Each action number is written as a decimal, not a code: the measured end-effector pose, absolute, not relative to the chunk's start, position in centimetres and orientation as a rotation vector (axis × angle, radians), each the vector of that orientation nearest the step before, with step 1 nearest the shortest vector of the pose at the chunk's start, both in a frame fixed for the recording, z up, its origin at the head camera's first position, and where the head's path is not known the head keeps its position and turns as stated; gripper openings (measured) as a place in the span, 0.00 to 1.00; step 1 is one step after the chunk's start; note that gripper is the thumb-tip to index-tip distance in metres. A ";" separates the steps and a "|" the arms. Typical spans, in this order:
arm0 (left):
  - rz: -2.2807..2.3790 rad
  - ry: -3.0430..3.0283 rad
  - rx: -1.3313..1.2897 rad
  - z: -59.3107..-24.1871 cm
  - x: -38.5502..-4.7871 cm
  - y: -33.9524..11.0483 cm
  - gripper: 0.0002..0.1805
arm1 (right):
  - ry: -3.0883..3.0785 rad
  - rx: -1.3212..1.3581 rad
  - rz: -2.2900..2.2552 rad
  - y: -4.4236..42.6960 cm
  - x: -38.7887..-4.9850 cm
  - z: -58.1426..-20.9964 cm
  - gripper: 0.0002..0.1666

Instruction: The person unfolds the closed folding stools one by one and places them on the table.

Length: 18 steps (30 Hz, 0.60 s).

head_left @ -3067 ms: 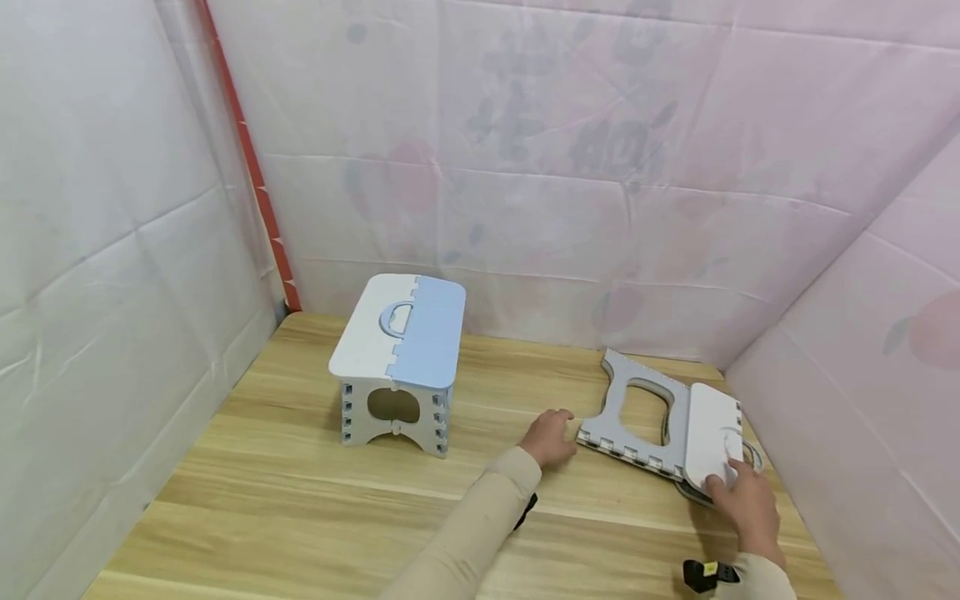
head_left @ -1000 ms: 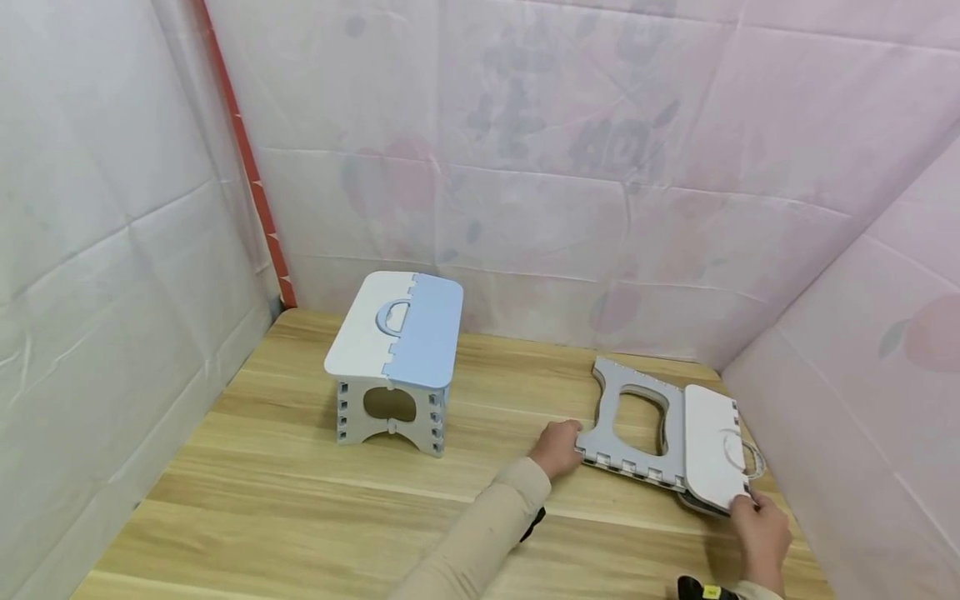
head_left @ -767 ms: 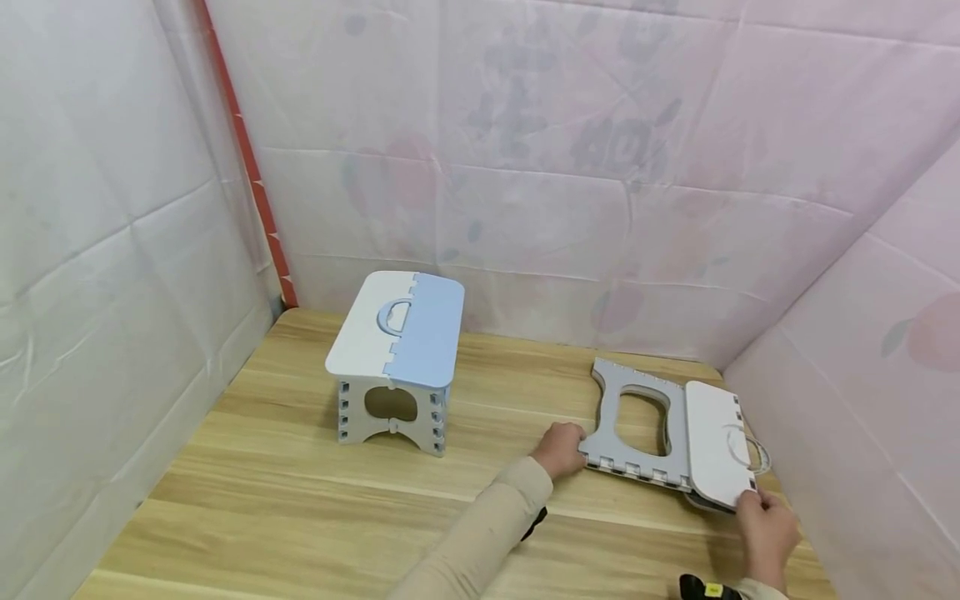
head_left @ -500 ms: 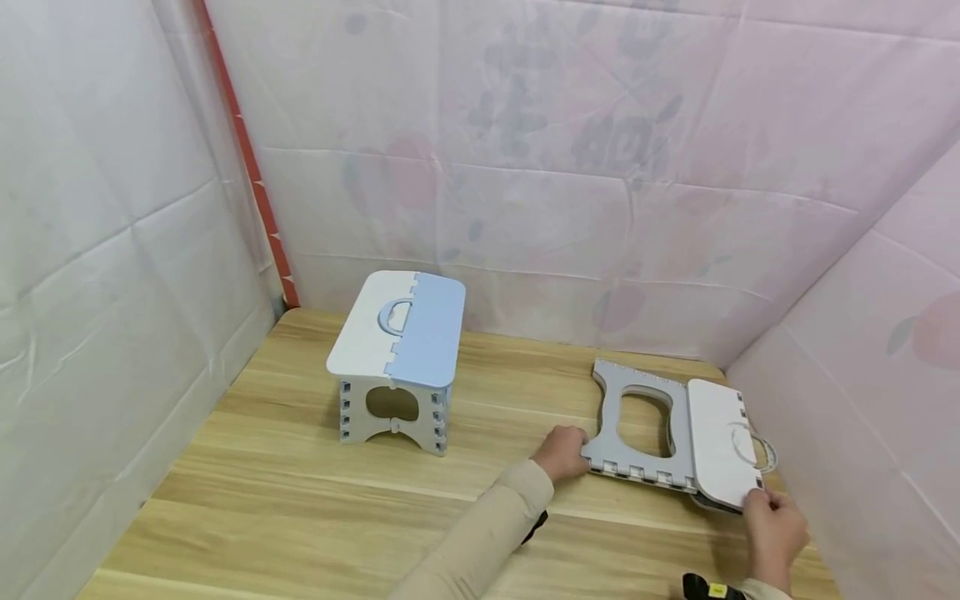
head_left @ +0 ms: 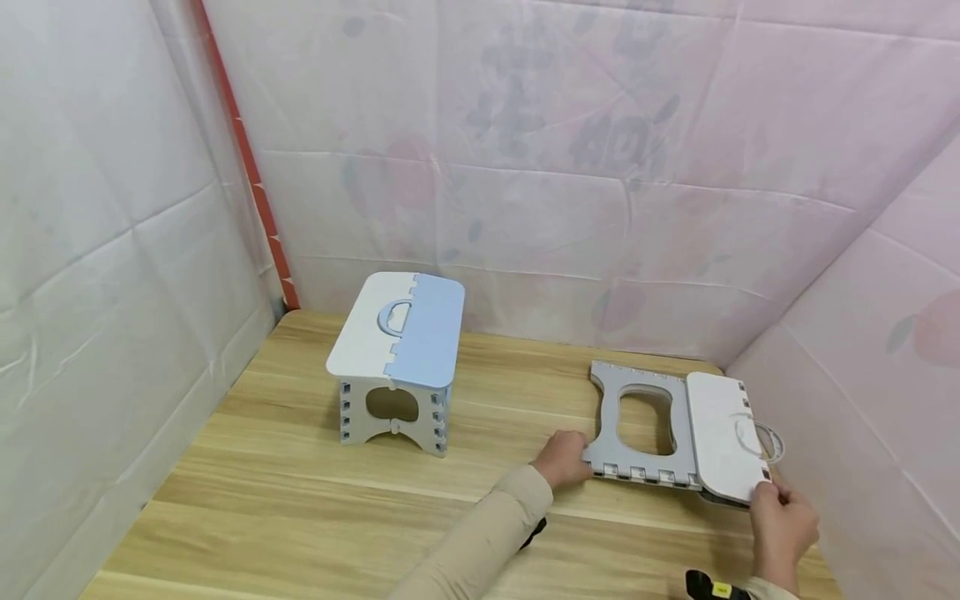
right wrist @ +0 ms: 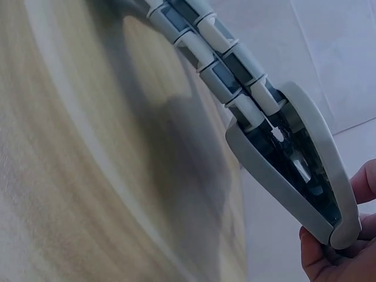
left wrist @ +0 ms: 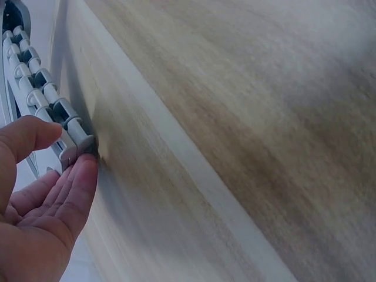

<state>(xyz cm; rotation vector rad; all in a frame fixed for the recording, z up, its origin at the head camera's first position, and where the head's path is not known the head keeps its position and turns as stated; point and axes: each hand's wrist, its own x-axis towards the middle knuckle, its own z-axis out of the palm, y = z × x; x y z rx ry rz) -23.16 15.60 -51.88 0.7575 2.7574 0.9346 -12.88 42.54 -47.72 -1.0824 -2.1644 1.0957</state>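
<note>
A folded stool with a grey leg frame (head_left: 609, 429) and a white top panel (head_left: 723, 437) lies nearly flat at the right of the table. The left hand (head_left: 564, 460) pinches the near left corner of the leg frame; in the left wrist view that hand (left wrist: 44, 200) has thumb and fingers on either side of the hinged end (left wrist: 76, 144). The right hand (head_left: 782, 521) grips the near right corner of the white panel. In the right wrist view, the right hand (right wrist: 346, 252) holds the tip where the two top panels (right wrist: 320, 141) meet. Its fingers are partly out of frame.
An unfolded stool with a white and light blue top (head_left: 427, 329) stands upright on the wooden table (head_left: 300, 500), left of centre. Sheet-covered walls (head_left: 525, 233) enclose the back and both sides, the right one close to the folded stool.
Since the earliest frame, both hands have taken hold of the folded stool's near corners. The stool has turned slightly, its right end shifting to the right and away along with the right hand's later motion.
</note>
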 end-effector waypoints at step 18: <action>0.930 2.785 0.869 -52.0 -22.9 15.0 0.16 | -2.057 -1.036 1.087 40.8 -13.3 -45.2 0.20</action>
